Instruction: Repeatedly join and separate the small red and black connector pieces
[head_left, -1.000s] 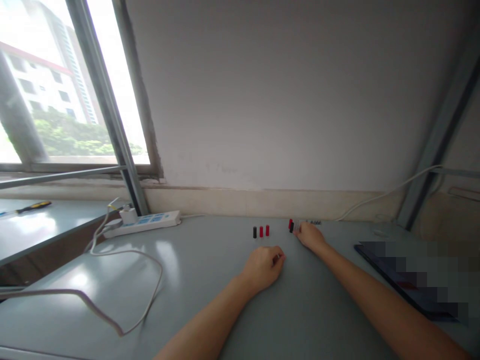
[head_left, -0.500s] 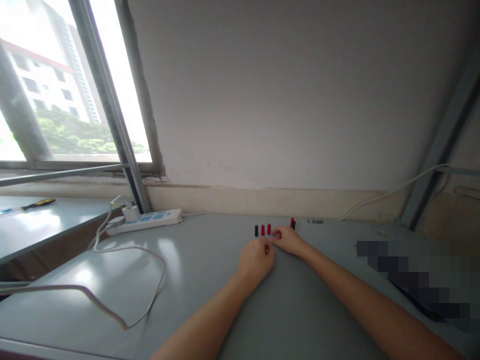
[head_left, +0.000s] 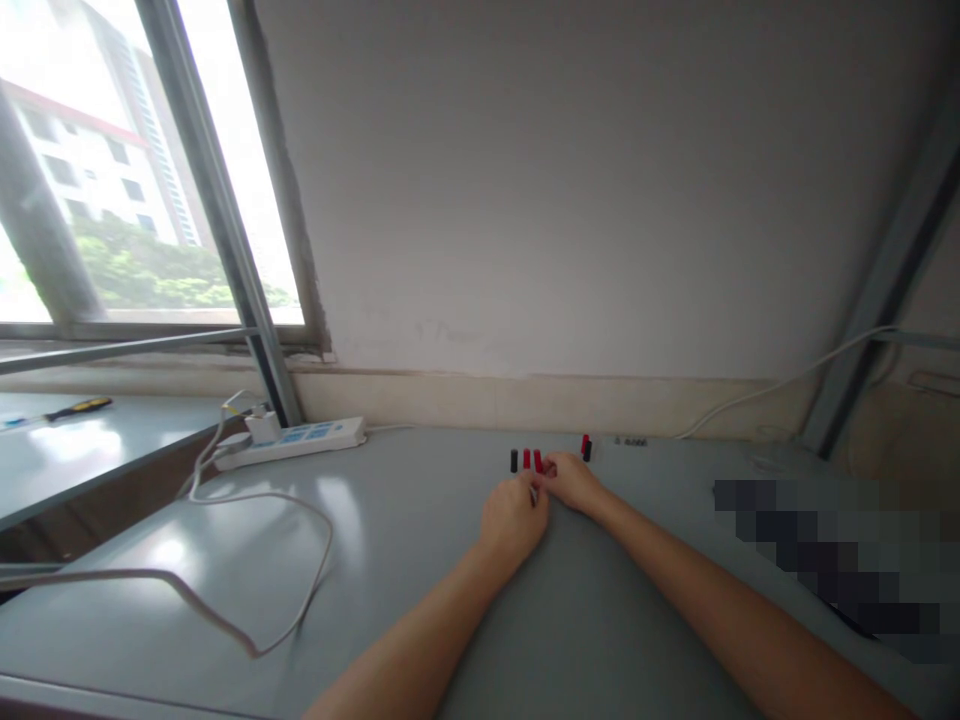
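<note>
A small black cylinder (head_left: pixel 514 460) and a red cylinder (head_left: pixel 526 459) stand upright in a row on the grey table (head_left: pixel 420 500). Beside them, a second red cylinder (head_left: pixel 538 461) leans a little, close against the fingertips of my right hand (head_left: pixel 571 482). My left hand (head_left: pixel 514 515) is closed just in front of the row, fingertips meeting those of the right. Both hands have their fingers pinched together; whatever they hold is too small or hidden to make out. Behind my right hand are another red cylinder (head_left: pixel 585 442) and a black one (head_left: pixel 588 452), close together.
Several tiny metallic pieces (head_left: pixel 631 442) lie near the wall. A white power strip (head_left: pixel 300 440) with a plug sits at the back left, its cable (head_left: pixel 322 540) looping over the table. On the left-hand surface lies a screwdriver (head_left: pixel 79 408). A blurred-out dark object (head_left: pixel 832 570) is at right.
My right hand has shifted slightly left, toward the left hand and the row. The nearest red cylinder, upright before, now leans a little. My left hand has barely moved.
</note>
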